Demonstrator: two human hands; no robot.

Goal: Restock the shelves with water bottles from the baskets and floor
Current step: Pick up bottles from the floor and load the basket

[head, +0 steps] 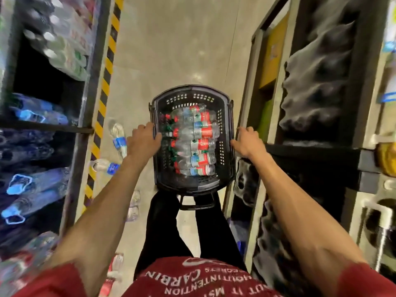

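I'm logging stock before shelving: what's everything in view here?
basket: one, black, mid-aisle, centre of view
basket bottles: about six showing, clear, red-green labels, lying inside
left shelf: one, dark, stocked with shelved bottles, blurred
floor bottles: at least three, clear, some blue-labelled, by left shelf
hazard stripe: one, yellow-black, left shelf's base
right shelf: one, dark, holding dark packs
left hand: one, grips basket's left rim
right hand: one, grips basket's right rim
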